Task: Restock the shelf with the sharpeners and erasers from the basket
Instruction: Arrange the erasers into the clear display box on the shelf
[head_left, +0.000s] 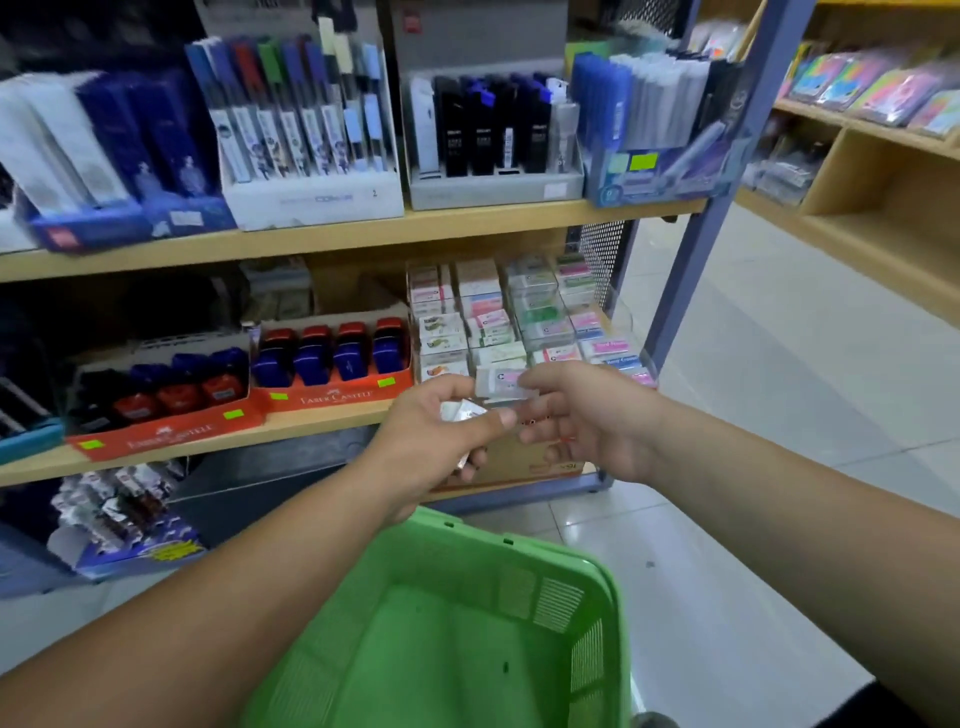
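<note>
We stand before the shelf (291, 428) with both arms reached out over the green basket (550, 597), which sits low in front of us on the tiled floor (779, 395). Our left grip (431, 431) is curled round a small bundle of wrapped erasers (465, 413), thumb across the top, fingers clamped beneath. Our right grip (587, 421) is closed in a pinch on the right end of a single pink-and-white eraser (501, 384), held level between the two hands; its left end touches our left forefinger, and we cannot tell whether that finger also holds it. This eraser hangs just in front of the clear eraser tray (519, 322) on the middle shelf, whose rows are packed with small pink, green and white blocks. Just left of the tray stand two red display boxes of blue and red sharpeners (332, 358), side by side at the shelf's front edge. Boxes of pens (306, 114) line the shelf above.
</note>
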